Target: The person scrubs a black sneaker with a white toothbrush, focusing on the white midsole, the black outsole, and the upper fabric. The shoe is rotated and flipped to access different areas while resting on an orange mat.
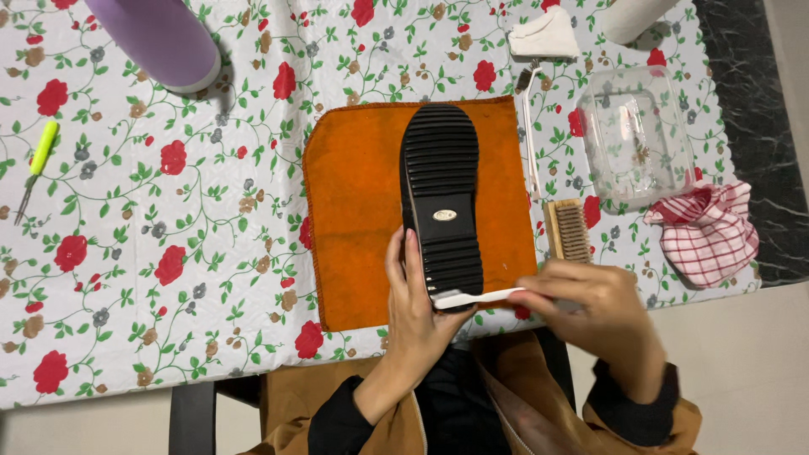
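**Shoe sole up on the orange cloth, both hands at its heel**

A black shoe [442,198] is lying sole-up on an orange cloth [358,227] spread over the bench [168,253], which is wearing a floral cover. The left hand [415,307] is curling against the shoe's near end, fingers closed along its left edge and steadying it. The right hand [590,303] is pinching a thin white tool [476,297], probably a toothbrush, whose tip is touching the heel end of the sole. Just right of the cloth a wooden brush [570,229] is lying, with a clear plastic container [636,135] beyond it and a red checked cloth [708,232] beside that. A purple object [160,38] is sitting at the far left, and a yellow-handled tool [35,164] is lying well apart near the bench's left edge.
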